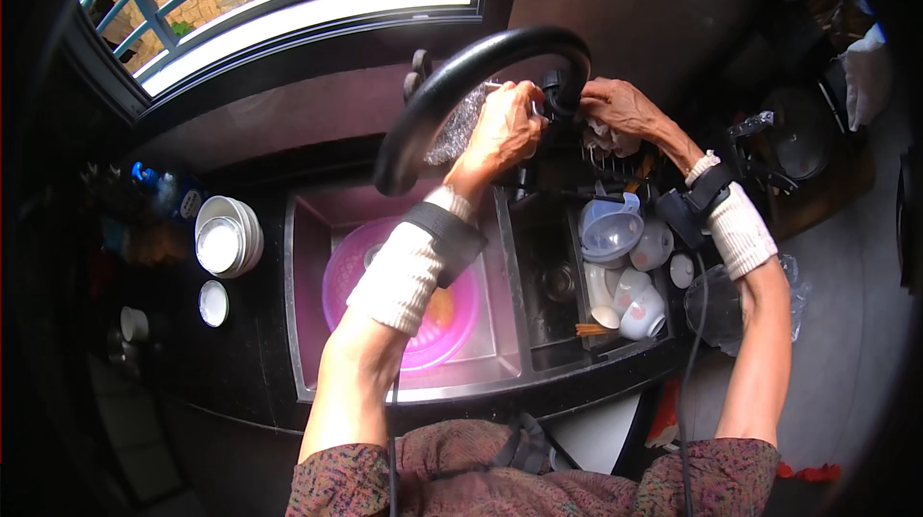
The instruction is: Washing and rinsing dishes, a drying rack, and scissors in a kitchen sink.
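Note:
Above the back edge of the sink, my left hand [510, 117] has its fingers curled beside the base of a black curved faucet [497, 59]. What those fingers hold is hard to make out. A silvery mesh or crinkled plastic thing [461, 124] lies just left of that hand. On the faucet's other side, my right hand [621, 107] grips a crumpled whitish cloth or plastic piece [611, 138], close to a wire rack. Below my left forearm a pink plastic basin [346, 272] sits in the metal sink [508, 301], with something orange inside, partly hidden.
Bowls [642, 311], a clear blue-handled plastic container [611, 229] and chopsticks [591, 329] fill a rack on the sink's right. Stacked white bowls [249, 236], a small dish [213, 303] and a blue-pump bottle [177, 193] stand at left. A barred window [324, 9] is behind.

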Tool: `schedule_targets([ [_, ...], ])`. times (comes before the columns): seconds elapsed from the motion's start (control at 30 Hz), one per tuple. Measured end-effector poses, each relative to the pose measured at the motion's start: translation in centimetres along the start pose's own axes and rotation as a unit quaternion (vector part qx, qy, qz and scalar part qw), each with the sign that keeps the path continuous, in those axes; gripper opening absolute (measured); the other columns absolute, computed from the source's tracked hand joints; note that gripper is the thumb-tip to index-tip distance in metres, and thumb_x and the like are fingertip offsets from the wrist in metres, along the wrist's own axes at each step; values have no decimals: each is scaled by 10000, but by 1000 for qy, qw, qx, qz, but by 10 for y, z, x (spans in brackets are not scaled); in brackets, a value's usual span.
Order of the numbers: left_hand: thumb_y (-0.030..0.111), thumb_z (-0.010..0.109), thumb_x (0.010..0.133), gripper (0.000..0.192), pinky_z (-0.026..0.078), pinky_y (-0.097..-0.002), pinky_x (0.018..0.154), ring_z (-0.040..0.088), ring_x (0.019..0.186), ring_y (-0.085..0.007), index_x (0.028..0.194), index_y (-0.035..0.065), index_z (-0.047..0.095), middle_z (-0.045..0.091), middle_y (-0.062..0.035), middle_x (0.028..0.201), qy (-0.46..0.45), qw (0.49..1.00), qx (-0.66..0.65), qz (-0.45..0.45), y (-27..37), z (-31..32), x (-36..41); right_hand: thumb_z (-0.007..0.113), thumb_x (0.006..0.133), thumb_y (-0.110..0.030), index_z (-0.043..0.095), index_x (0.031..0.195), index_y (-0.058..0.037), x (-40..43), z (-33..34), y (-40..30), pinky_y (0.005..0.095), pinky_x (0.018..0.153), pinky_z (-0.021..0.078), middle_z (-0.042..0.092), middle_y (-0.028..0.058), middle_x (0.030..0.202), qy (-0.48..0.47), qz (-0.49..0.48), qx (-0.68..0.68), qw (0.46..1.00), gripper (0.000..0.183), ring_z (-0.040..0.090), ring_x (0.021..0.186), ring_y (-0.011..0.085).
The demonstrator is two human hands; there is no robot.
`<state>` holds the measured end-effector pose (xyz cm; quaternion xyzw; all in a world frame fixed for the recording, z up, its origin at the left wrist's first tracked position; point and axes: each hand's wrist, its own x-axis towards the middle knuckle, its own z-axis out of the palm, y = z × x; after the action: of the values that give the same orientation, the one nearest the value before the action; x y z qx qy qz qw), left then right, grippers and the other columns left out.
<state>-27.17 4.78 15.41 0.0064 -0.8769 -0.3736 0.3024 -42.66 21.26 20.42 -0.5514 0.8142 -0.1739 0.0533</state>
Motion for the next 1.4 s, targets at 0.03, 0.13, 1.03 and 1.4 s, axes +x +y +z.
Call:
schedule_targets([
  [0.03,171,646,705,332,487,-394,787,606,824,-328,984,-4,608,622,-182,852,6,999,-8,-34,3,-3,2,580,843,-252,664,981,-35,0,0,-1,351,743,488,669,138,857,-3,4,2,1000,271,637,810,248],
  [0.13,167,657,698,353,491,-386,781,615,825,-320,1000,-9,604,625,-186,858,2,999,-11,-43,2,-8,0,548,867,-241,664,934,-32,8,-11,-11,320,672,468,627,99,768,-89,85,49,991,248,597,716,188],
  [1.03,153,695,704,358,493,-343,741,616,778,-258,1014,-4,611,621,-143,844,-20,998,-34,-55,-4,-8,1,494,774,26,593,1104,-36,-67,-41,-44,324,774,530,624,110,947,224,35,180,957,350,642,899,216],
  [1.4,135,708,700,291,502,-332,730,634,785,-248,957,23,628,633,-144,843,-66,996,-57,-1,-10,-12,13,628,754,-150,533,866,-32,-70,52,-85,454,713,482,601,171,820,185,24,-112,976,188,581,793,362],
])
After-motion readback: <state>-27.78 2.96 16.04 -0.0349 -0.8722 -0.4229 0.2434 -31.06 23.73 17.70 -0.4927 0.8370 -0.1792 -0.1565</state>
